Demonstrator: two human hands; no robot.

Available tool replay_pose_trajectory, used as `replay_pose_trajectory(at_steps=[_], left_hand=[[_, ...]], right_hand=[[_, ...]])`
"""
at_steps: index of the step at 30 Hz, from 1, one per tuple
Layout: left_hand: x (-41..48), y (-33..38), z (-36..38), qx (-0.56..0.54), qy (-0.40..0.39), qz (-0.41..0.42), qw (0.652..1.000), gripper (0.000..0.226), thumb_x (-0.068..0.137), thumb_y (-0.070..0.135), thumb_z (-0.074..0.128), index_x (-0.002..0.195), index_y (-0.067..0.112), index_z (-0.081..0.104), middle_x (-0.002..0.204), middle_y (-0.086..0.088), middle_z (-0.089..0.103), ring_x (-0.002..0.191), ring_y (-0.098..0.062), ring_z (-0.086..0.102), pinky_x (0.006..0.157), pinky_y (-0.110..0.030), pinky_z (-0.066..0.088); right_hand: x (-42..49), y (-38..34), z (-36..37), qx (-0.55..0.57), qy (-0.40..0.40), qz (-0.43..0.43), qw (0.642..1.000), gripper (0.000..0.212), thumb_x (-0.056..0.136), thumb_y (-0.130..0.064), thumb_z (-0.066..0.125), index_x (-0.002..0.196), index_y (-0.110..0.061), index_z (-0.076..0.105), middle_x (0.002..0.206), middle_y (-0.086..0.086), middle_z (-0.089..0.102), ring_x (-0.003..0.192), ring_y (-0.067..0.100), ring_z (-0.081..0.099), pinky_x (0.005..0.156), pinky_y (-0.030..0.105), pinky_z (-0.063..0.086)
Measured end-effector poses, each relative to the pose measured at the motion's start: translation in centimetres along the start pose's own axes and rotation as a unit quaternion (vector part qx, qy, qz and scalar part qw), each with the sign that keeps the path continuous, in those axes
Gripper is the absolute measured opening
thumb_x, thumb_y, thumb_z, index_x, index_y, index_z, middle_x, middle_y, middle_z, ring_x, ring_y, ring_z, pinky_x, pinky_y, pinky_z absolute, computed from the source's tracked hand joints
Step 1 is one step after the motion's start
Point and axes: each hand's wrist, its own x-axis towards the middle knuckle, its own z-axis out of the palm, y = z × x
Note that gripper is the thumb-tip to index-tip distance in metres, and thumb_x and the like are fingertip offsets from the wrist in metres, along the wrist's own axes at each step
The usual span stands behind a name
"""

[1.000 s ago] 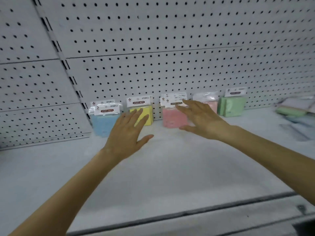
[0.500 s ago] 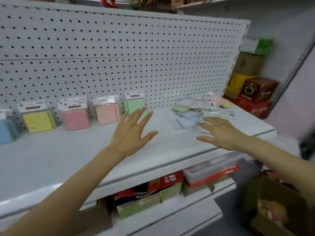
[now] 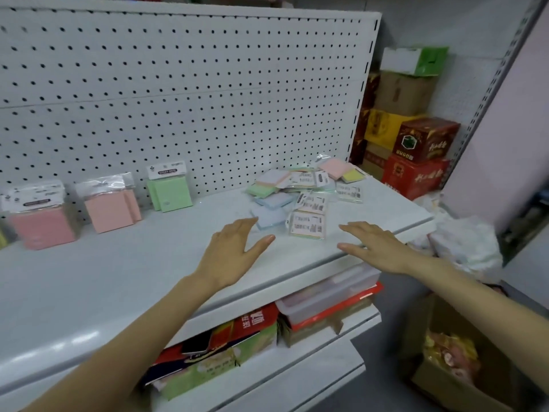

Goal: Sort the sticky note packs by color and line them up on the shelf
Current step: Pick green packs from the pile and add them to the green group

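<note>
Sticky note packs stand upright against the pegboard on the white shelf [image 3: 118, 281]: a pink pack [image 3: 41, 226] at far left, a salmon pack [image 3: 111, 208], then a green pack [image 3: 169, 190]. A loose pile of mixed packs [image 3: 306, 191] lies flat at the shelf's right end, with a blue pack [image 3: 271, 217] and a label-up pack [image 3: 307, 226] nearest me. My left hand [image 3: 231, 252] hovers open, palm down, just short of the blue pack. My right hand [image 3: 374, 243] is open over the shelf's front edge, right of the label-up pack. Both hands hold nothing.
Cardboard and red boxes [image 3: 416, 141] are stacked beyond the shelf's right end. A lower shelf [image 3: 297, 352] holds packaged goods and a clear lidded box [image 3: 329, 295]. An open carton [image 3: 457, 361] sits on the floor at lower right, white bags [image 3: 463, 242] above it.
My view has swung right, from the lined-up packs to the loose pile. Both open hands have moved with it and now hover close to the pile's near edge.
</note>
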Motion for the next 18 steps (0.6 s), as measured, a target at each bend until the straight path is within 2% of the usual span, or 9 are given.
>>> replay_pose_trajectory(at_steps=[3,5,6,7,8,9,11,15,18], left_hand=[[2.7,0.6,2.8,-0.119,-0.001,-0.059,0.991,0.066,0.088,0.062,0.038,0.141,0.022,0.041,0.142,0.0,0.043,0.127,-0.02,0.042,0.11,-0.042,0.031],[4.8,0.7,4.7,-0.154,0.005,-0.088,0.984,0.063,0.088,0.062,0.042,0.134,0.02,0.051,0.133,-0.003,0.05,0.12,-0.021,0.048,0.105,-0.043,0.036],[5.8,0.8,5.5,-0.167,0.013,-0.102,0.981,0.055,0.088,0.062,0.043,0.121,0.021,0.06,0.121,-0.003,0.057,0.111,-0.021,0.053,0.1,-0.042,0.041],[6.8,1.0,6.1,-0.175,0.025,-0.107,0.978,0.045,0.088,0.064,0.043,0.096,0.026,0.066,0.099,-0.001,0.061,0.095,-0.02,0.057,0.088,-0.039,0.046],[7.5,1.2,6.6,-0.174,0.043,-0.105,0.978,0.046,0.088,0.064,0.042,0.068,0.026,0.059,0.073,0.003,0.054,0.073,-0.017,0.054,0.071,-0.035,0.045],[8.3,1.3,7.1,-0.173,0.058,-0.097,0.979,0.053,0.088,0.061,0.042,0.055,0.021,0.047,0.057,0.005,0.04,0.056,-0.014,0.042,0.058,-0.032,0.037],[9.4,1.5,7.7,-0.167,0.076,-0.091,0.979,0.055,0.09,0.053,0.049,0.052,0.013,0.047,0.049,0.0,0.031,0.049,-0.012,0.027,0.051,-0.03,0.027],[10.6,1.3,8.5,-0.137,0.1,-0.113,0.979,0.049,0.09,0.029,0.059,0.05,0.014,0.036,0.052,0.001,0.035,0.053,-0.013,0.033,0.055,-0.031,0.029],[10.8,1.2,8.7,-0.155,0.09,-0.134,0.975,0.041,0.092,0.026,0.056,0.058,0.005,0.047,0.053,-0.002,0.041,0.05,-0.01,0.031,0.053,-0.023,0.028]], right_hand=[[1.6,1.4,0.5,0.04,-0.008,-0.013,0.999,0.066,0.092,-0.059,0.037,0.149,-0.03,0.021,0.157,-0.006,0.018,0.143,0.016,0.018,0.117,0.036,0.016],[2.9,1.9,0.7,0.068,-0.01,-0.034,0.997,0.067,0.091,-0.057,0.04,0.149,-0.028,0.023,0.156,-0.009,0.02,0.142,0.012,0.019,0.115,0.028,0.015],[3.6,2.0,0.8,0.082,-0.011,-0.045,0.996,0.068,0.091,-0.057,0.042,0.149,-0.027,0.024,0.156,-0.009,0.021,0.141,0.009,0.021,0.113,0.023,0.015],[4.4,1.9,0.9,0.094,-0.009,-0.057,0.994,0.069,0.09,-0.056,0.044,0.149,-0.026,0.025,0.155,-0.009,0.023,0.14,0.008,0.023,0.111,0.019,0.015],[5.2,1.7,1.0,0.103,-0.007,-0.069,0.992,0.07,0.088,-0.057,0.044,0.148,-0.025,0.027,0.154,-0.009,0.025,0.139,0.007,0.024,0.111,0.017,0.016],[6.2,1.5,1.2,0.107,-0.004,-0.082,0.991,0.072,0.086,-0.058,0.044,0.148,-0.024,0.028,0.154,-0.009,0.026,0.139,0.006,0.024,0.111,0.016,0.016],[7.9,1.4,1.6,0.11,-0.001,-0.1,0.989,0.074,0.084,-0.059,0.043,0.147,-0.023,0.031,0.154,-0.01,0.026,0.139,0.005,0.023,0.112,0.016,0.015],[9.9,1.9,2.6,0.135,0.011,-0.116,0.984,0.076,0.08,-0.062,0.044,0.146,-0.025,0.034,0.153,-0.013,0.027,0.139,0.0,0.022,0.113,0.016,0.014],[10.0,2.1,3.2,0.156,0.015,-0.119,0.981,0.078,0.078,-0.065,0.042,0.146,-0.028,0.033,0.153,-0.016,0.025,0.135,-0.007,0.018,0.116,0.019,0.015]])
